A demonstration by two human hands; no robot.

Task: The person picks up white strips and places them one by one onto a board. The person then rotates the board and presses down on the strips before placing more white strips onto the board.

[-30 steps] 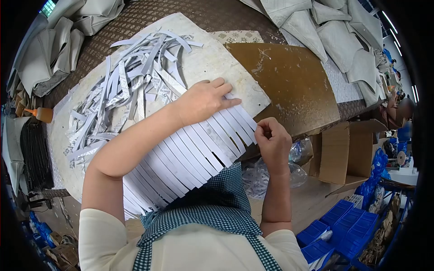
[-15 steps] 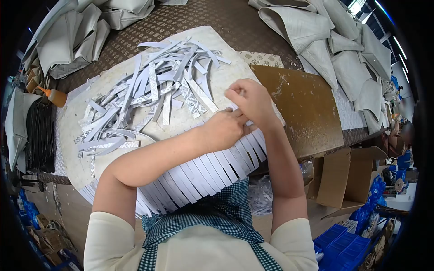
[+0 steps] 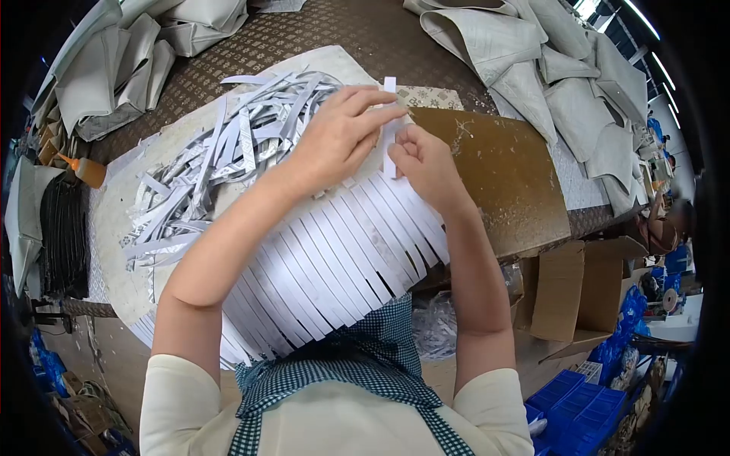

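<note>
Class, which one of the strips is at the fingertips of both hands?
The single strip between left hand and right hand; the others lie in the pile or row.

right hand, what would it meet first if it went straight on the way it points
Probably the left hand, just past the white strip that the right hand appears to pinch. Depth is unclear in this one view, so it might pass over or under instead.
</note>
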